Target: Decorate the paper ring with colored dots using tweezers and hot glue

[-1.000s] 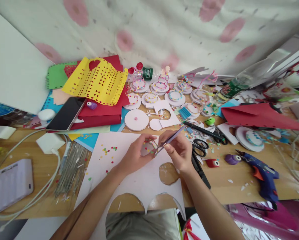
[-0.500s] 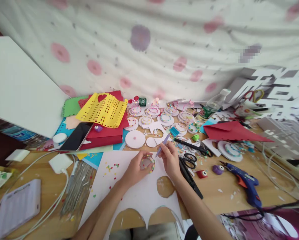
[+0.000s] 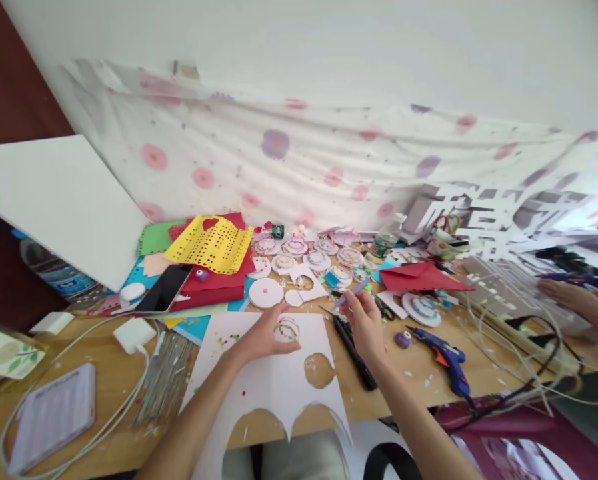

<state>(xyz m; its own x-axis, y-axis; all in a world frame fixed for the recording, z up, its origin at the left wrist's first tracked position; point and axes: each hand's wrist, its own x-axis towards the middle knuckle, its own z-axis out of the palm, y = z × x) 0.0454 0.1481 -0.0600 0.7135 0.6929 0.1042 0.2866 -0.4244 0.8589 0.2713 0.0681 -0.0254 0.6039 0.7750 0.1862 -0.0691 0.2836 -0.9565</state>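
Note:
A small ring dotted with bright colours sits between the thumb and fingers of my left hand, which is closed around it above a white sheet. My right hand pinches a slim purple pointed tool that looks like tweezers, held to the right of the ring and apart from it. Tiny coloured dots are scattered on the sheet's left part, and round pieces have been cut from its right and front parts. A white disc with a pink centre lies just beyond my left hand.
Several decorated discs stand behind. Black-handled scissors, a blue glue gun and a purple owl-like bead lie right. Thin wires, a phone and a charger are left. Another person's hand works far right.
The view has tilted up and turned right, bringing another person's hand into sight. My right hand with the purple tool has moved right, away from the ring in my left hand.

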